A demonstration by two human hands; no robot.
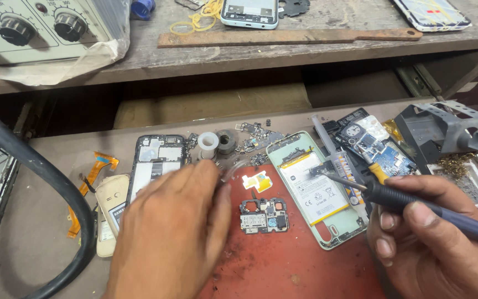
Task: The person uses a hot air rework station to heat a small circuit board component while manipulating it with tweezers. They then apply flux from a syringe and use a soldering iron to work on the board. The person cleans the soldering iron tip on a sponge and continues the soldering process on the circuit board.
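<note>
Head view, and we take the red work mat as our landmark: our right hand sits at the mat's right edge, fingers curled tight around a dark soldering iron, thumb and forefinger pinching the grip, tip pointing left and up to the opened green phone that lies on the mat's upper right part, tip at the top edge of its white battery, contact we cannot tell; our left hand hovers over the mat's left edge, palm down, fingers held close together and stretched forward, motion blurred, fingertips near a small clear curved piece just above the mat, whether they grip it we cannot tell; a small circuit board lies in the mat's upper middle, between both hands, apart from each, with a yellow and white tab just above it; left of the mat a black phone frame and a beige phone partly under our left hand, further left an orange flex cable and a thick black hose; above the mat a white spool and a grey spool side by side; right of the mat a blue board pile and a grey metal stand; far above the mat on the shelf a knobbed unit
</note>
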